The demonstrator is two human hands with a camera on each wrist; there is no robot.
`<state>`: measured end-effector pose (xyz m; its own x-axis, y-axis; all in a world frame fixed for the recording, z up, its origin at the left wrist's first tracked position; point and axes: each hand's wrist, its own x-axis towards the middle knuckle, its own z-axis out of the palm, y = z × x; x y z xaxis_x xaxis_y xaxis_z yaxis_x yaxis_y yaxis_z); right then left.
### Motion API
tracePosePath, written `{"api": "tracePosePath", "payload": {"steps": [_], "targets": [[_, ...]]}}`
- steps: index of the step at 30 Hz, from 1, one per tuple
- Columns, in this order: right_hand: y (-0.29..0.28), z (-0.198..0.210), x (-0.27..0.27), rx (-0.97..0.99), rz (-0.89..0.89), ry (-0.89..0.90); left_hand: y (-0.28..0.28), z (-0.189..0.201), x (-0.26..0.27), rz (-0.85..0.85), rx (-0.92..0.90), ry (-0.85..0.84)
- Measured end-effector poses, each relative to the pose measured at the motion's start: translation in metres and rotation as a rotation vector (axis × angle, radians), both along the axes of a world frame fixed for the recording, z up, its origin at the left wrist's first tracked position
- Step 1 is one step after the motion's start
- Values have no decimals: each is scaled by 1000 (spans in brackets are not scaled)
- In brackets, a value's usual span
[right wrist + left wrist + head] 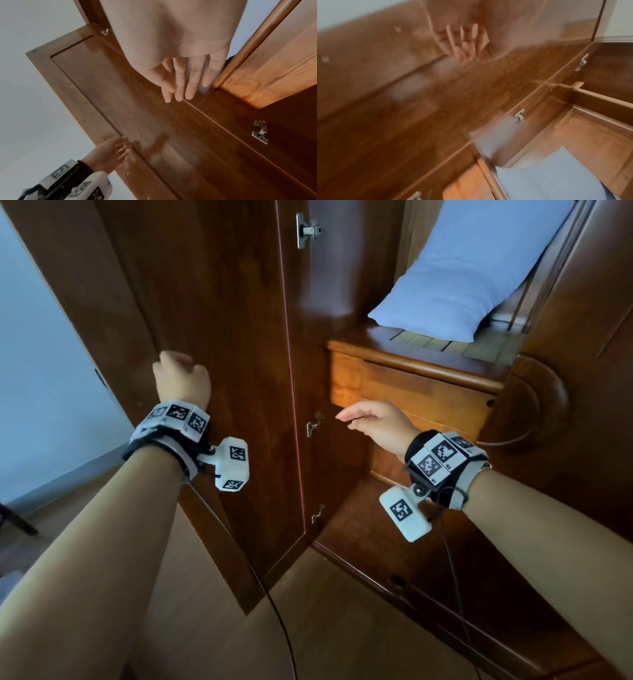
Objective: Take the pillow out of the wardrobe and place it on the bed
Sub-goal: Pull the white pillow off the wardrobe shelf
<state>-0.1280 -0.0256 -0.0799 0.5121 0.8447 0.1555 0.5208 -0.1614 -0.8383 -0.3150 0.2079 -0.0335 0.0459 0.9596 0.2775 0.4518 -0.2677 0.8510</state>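
Observation:
A light blue pillow (462, 278) lies on top of the wooden drawer unit (411, 385) inside the open wardrobe, up and to the right of both hands. It shows low right in the left wrist view as the pillow (556, 175). My left hand (181, 378) is at the outer edge of the open wardrobe door (222, 320); its fingers (123, 148) touch that edge and grip nothing. My right hand (373, 422) hovers in front of the drawer unit with relaxed, straight fingers (190, 83), well below the pillow and empty.
Metal hinges (308, 231) (314, 424) sit on the wardrobe's inner side wall. A second door panel (589, 354) stands at the right. A white wall (41, 354) is at the left, with wooden floor (212, 628) below. A thin black cable (455, 577) hangs from my right wrist.

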Motion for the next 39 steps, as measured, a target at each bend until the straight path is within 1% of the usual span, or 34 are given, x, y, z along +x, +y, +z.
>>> {"api": "tracePosePath", "payload": {"steps": [2,4,5,7,9,11,14,16,18,21,24,27,30,34,37,38,39], "targets": [[-7,0,19,19,-62,15,-14,-6,24,-257,-220,62],[-8,3,40,53,-144,24,-28,-11,48,-498,-428,51],[-7,6,50,62,-177,25,-32,-12,61,-562,-443,64],[-1,15,72,75,-223,27,-37,-8,87,-635,-349,143],[11,24,98,105,-285,48,-29,-3,119,-671,-274,161],[27,32,127,140,-354,86,-16,1,156,-721,-294,127],[57,44,173,212,-401,235,6,7,222,-789,-296,47],[78,53,205,276,-488,293,24,11,269,-821,-280,7],[100,63,239,326,-579,294,43,17,315,-859,-279,-27],[127,78,291,322,-701,311,67,29,378,-904,-272,-45],[143,87,349,333,-845,320,85,42,440,-935,-264,-81],[151,88,397,287,-1004,304,97,45,495,-923,-238,-79],[151,91,434,239,-1166,274,103,46,538,-909,-231,-43],[151,89,477,157,-1277,233,111,44,583,-932,-229,2],[151,85,505,135,-1290,239,114,42,605,-957,-267,39],[149,81,519,104,-1294,253,115,41,613,-963,-264,57],[148,83,522,65,-1283,255,117,41,621,-968,-259,78]]}}
